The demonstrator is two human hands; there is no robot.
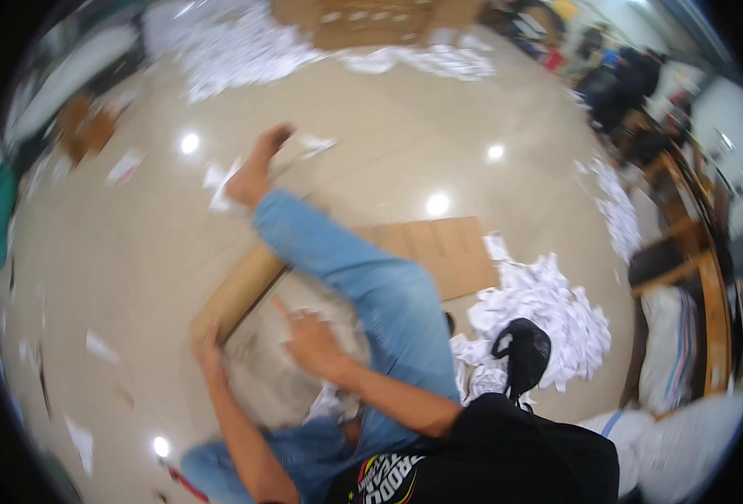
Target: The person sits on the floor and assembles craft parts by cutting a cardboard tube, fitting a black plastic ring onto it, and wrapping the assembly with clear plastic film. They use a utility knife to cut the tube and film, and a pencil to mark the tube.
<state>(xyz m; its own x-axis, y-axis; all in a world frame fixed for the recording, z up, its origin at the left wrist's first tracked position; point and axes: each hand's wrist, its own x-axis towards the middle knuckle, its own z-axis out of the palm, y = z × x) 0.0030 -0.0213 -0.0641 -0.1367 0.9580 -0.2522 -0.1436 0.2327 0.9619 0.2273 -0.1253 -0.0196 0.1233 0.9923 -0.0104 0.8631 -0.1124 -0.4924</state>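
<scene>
A long brown piece of cardboard [238, 291], rounded like a roll, slants across the floor and passes under my raised leg. My left hand [210, 351] grips its near end, thumb and fingers on the edge. To the right of it my right hand [311, 343] hovers with the index finger stretched out and the other fingers loosely bent, holding nothing that I can see. Blur softens the fingers. Beyond my knee lies a flat cardboard sheet [443, 252], partly hidden by my leg in jeans [371, 277]; whether the two pieces join there is hidden.
White paper scraps [548, 323] are heaped to the right, with a black cloth-like item [524, 353] on them. More white scraps [237, 46] and a cardboard box [371, 23] lie at the far side. A wooden shelf [711, 311] and white sacks [669, 353] stand at right.
</scene>
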